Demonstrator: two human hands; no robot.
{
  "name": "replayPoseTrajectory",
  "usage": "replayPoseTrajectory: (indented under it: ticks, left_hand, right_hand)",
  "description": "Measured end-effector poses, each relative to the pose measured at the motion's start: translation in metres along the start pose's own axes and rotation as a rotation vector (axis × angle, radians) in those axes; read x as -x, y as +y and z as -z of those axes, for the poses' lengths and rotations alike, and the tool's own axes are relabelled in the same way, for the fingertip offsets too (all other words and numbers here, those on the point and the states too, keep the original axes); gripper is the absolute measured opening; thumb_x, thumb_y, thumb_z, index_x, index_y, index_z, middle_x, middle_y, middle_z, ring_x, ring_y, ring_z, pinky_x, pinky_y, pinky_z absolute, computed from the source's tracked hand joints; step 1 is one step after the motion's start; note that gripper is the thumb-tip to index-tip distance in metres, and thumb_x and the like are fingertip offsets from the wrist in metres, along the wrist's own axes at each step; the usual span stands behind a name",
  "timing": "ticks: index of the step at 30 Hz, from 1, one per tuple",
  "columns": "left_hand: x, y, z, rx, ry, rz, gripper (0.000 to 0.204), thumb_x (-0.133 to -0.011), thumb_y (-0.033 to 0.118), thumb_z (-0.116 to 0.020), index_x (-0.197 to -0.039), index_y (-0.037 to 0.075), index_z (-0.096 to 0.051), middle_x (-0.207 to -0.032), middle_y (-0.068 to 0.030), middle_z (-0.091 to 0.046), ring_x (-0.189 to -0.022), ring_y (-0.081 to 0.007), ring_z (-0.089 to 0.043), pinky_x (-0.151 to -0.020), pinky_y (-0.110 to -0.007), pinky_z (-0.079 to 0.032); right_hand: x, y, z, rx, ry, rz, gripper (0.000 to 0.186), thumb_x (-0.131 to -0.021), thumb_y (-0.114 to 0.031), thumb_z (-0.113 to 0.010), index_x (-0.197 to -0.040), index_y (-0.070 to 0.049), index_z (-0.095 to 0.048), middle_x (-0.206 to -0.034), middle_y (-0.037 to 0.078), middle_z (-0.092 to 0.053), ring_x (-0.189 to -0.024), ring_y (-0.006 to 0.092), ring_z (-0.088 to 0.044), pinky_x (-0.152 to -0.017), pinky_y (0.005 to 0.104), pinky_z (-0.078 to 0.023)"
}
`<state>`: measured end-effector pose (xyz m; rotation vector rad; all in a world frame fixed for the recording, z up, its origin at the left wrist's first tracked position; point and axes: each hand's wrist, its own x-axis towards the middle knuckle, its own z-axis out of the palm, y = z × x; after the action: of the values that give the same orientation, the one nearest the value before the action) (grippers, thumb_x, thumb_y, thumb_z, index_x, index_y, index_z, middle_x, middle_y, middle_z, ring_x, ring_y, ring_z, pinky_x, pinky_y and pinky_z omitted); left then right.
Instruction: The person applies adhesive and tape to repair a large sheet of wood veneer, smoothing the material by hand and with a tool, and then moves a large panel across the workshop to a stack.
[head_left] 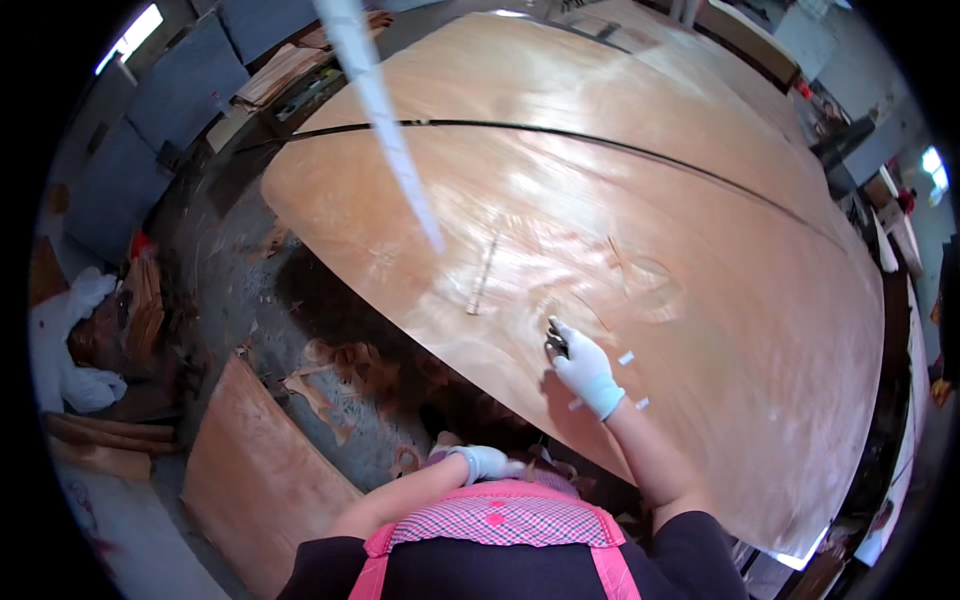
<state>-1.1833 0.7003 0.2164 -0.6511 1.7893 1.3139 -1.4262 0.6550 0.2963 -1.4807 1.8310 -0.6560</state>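
My right hand (585, 372), in a white glove, is closed around a small dark hand tool (556, 338) over the wide wood veneer sheet (740, 400). What kind of tool it is I cannot make out. Close to that hand lie small white tape pieces (626, 357) and a thin curved strip of veneer (592, 312). Farther left on the sheet rests a narrow pale stick (483, 275). My left hand (482, 463), also gloved, is low against the front of my pink checked apron (490, 520), off the sheet's near edge. Its fingertips are hidden.
A long dark strip (560, 132) crosses the sheet's far part. Veneer scraps (350, 370) litter the floor at left, beside a leaning veneer panel (260, 470). A blurred white strip (375, 100) hangs overhead. White plastic bags (85, 340) and stacked veneer (285, 75) stand farther left.
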Motion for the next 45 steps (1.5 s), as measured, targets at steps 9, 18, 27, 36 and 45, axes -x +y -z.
replayPoseTrajectory:
  ticks: [9,18,27,36,45]
  left_hand:
    - [0.118,-0.225,0.029,0.391,0.895,-0.005,0.042,-0.095,0.035,-0.053,-0.118,0.002,-0.065,-0.115,-0.0191,-0.067,-0.108,-0.0344,-0.063,-0.094,-0.039,-0.048]
    - [0.233,-0.345,0.054,0.957,1.571,-0.165,0.049,-0.087,0.015,-0.068,-0.132,-0.002,-0.054,-0.124,-0.0167,-0.062,-0.117,-0.0280,-0.059,-0.103,-0.037,-0.044]
    - [0.356,-0.331,0.247,-0.228,1.796,-0.153,0.071,-0.075,0.062,-0.069,-0.126,0.013,-0.061,-0.143,-0.0185,-0.043,-0.136,-0.0425,-0.034,-0.113,-0.057,-0.022]
    - [0.409,-0.473,0.362,1.050,1.444,-0.558,0.024,-0.088,0.007,-0.068,-0.111,0.003,-0.067,-0.106,-0.0059,-0.069,-0.104,-0.0154,-0.062,-0.095,-0.028,-0.045]
    - [0.463,-0.666,0.491,0.827,1.735,-0.383,0.026,-0.086,-0.001,-0.057,-0.109,-0.001,-0.069,-0.100,-0.0113,-0.073,-0.093,-0.0167,-0.069,-0.080,-0.029,-0.052]
  right_hand:
    - [-0.102,-0.075,-0.073,0.565,0.083,-0.015,0.045,-0.082,-0.030,-0.069,-0.125,-0.020,-0.058,-0.135,0.014,-0.050,-0.097,0.0362,-0.065,-0.080,0.0454,-0.055]
    - [-0.144,-0.232,-0.140,0.107,-0.027,0.366,0.038,-0.079,-0.008,-0.065,-0.115,-0.013,-0.061,-0.104,0.009,-0.069,-0.089,0.0296,-0.069,-0.074,0.0372,-0.055]
    - [-0.252,-0.417,-0.215,0.167,-0.285,0.729,0.039,-0.077,-0.007,-0.063,-0.116,-0.014,-0.062,-0.108,0.009,-0.066,-0.086,0.0321,-0.067,-0.069,0.0385,-0.055]
    - [-0.424,-0.556,-0.295,0.126,-0.309,0.876,0.041,-0.079,-0.012,-0.065,-0.120,-0.015,-0.060,-0.111,0.006,-0.065,-0.083,0.0307,-0.067,-0.067,0.0382,-0.054]
    - [-0.569,-0.688,-0.367,0.147,-0.510,0.832,0.073,-0.076,-0.004,-0.061,-0.145,-0.018,-0.042,-0.153,0.011,-0.035,-0.091,0.0341,-0.066,-0.073,0.0388,-0.055]
